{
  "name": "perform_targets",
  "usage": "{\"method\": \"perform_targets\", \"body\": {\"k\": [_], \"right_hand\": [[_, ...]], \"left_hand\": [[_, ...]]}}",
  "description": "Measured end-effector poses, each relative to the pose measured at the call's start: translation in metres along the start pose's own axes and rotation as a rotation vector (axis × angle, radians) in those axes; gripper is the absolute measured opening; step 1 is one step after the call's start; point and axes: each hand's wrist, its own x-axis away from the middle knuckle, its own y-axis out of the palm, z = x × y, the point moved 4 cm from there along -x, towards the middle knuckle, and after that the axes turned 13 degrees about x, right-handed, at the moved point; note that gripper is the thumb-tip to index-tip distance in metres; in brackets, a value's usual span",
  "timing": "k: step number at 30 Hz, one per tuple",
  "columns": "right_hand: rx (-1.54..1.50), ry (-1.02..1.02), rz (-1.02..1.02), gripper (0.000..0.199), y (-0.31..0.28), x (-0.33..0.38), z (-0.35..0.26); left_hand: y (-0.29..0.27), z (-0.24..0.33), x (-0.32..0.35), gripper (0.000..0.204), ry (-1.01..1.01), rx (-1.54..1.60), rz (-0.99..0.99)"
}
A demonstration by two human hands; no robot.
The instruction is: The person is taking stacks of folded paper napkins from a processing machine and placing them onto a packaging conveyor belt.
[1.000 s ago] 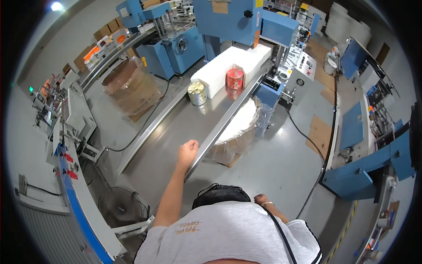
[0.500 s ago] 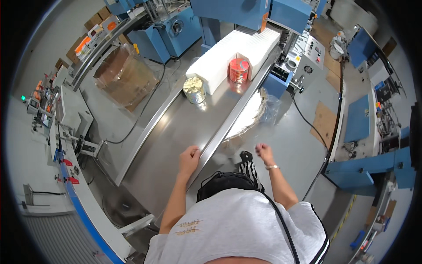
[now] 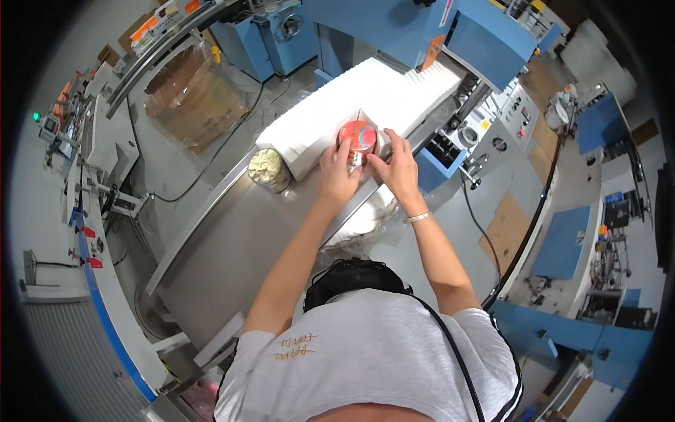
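A red round tin stands on the metal table, against the near end of a long row of thin white sheets. My left hand is at its near left side, fingers and thumb bent onto the tin. On the other side my right hand has its thumb at the tin's near right edge; the fingers are spread apart along the white end beside it. Whether those fingers touch the white end I cannot tell. A gold-coloured round tin stands left of my left hand, by the sheets' corner.
The table's raised metal rim runs along its left side. Beyond the sheets stands a blue machine. To the right is a control panel with knobs. A plastic-lined cardboard box sits on the floor at the left.
Both hands have moved forward from near my body to the red tin. My view has come closer to the table's far part. The gold-coloured tin still stands by the sheets.
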Motion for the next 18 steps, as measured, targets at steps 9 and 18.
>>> {"method": "perform_targets", "body": {"k": [9,18], "right_hand": [[0.109,-0.118,0.014,0.028,0.004,-0.028,0.035],[0.052,-0.116,-0.025,0.029,0.007,-0.027,0.029]], "left_hand": [[0.03,-0.014,-0.035,0.062,-0.136,-0.169,0.058],[0.015,0.014,0.009,0.064,-0.16,-0.21,0.179]]}}
